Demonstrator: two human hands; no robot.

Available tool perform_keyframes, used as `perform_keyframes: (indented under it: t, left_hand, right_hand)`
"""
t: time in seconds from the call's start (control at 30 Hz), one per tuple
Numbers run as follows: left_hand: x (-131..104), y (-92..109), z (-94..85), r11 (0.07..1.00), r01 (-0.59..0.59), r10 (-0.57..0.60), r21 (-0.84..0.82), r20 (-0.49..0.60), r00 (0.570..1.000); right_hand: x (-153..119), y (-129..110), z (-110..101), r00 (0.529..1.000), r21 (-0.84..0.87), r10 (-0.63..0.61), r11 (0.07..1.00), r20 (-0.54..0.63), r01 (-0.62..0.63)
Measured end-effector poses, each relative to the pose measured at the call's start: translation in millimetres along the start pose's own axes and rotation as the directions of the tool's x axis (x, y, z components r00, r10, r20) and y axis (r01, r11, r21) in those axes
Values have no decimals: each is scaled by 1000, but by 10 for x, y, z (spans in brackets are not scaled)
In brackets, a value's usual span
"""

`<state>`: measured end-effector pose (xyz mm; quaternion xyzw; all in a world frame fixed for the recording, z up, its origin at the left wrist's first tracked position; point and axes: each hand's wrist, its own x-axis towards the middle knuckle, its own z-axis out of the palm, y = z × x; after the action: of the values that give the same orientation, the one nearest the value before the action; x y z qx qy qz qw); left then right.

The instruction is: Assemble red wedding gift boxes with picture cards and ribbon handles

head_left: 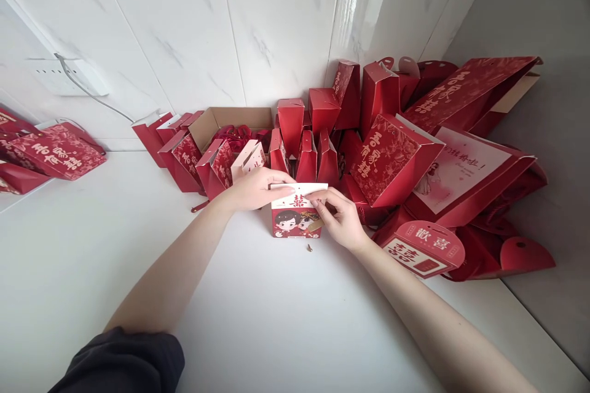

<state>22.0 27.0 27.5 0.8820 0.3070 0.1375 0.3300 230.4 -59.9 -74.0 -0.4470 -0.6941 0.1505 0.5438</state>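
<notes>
A small red and white gift box with two cartoon figures stands upright on the white table, between my hands. My left hand grips its white top edge at the left, fingers behind and thumb in front. At the right side of the top, my right hand has thumb and fingertips closed on the box's upper part. Just in front of the box lies a tiny gold-coloured piece, touched by neither hand.
Many red boxes crowd the right side and back, close to my right hand. An open cardboard box with dark red cords stands behind. More red boxes lie far left, below a wall socket with a grey cable.
</notes>
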Motion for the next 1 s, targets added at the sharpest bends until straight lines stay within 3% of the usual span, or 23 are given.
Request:
perform_keyframes:
  t: [0.1,0.33,0.43,0.5,0.57,0.63,0.77,0.9,1.0]
  left_hand:
    - [38,-30,72,1000,18,-18,0,-60,998]
    - [57,-36,94,997,38,-32,71,-89,996]
    - [50,-18,110,997,40,-32,67,-111,993]
    - [42,0,118,997,34,-25,66,-126,992]
    - [31,19,119,997,24,-15,73,-133,991]
    - [21,35,115,996,28,-17,84,-125,992]
    - [6,60,127,998,13,-8,61,-77,997]
    - [4,92,153,998,-15,19,58,-75,997]
    - [13,108,155,997,-21,27,68,-86,996]
  right_hand:
    - [16,42,-10,1000,19,-13,1000,12,13]
    - [3,4,-17,999,9,-42,999,15,42]
    - [-34,-59,-10,995,15,28,1000,-92,-27]
    - [-39,-95,-26,969,125,142,985,-201,-118]
    - [-9,-137,-78,925,306,286,930,-249,-205]
    - [61,-205,-168,902,453,377,855,-210,-252]
    - [226,-442,-378,911,655,386,728,-146,-203]
    - [293,-627,-462,874,742,486,592,-18,-314]
    - [288,-600,-420,827,760,562,537,3,-367]
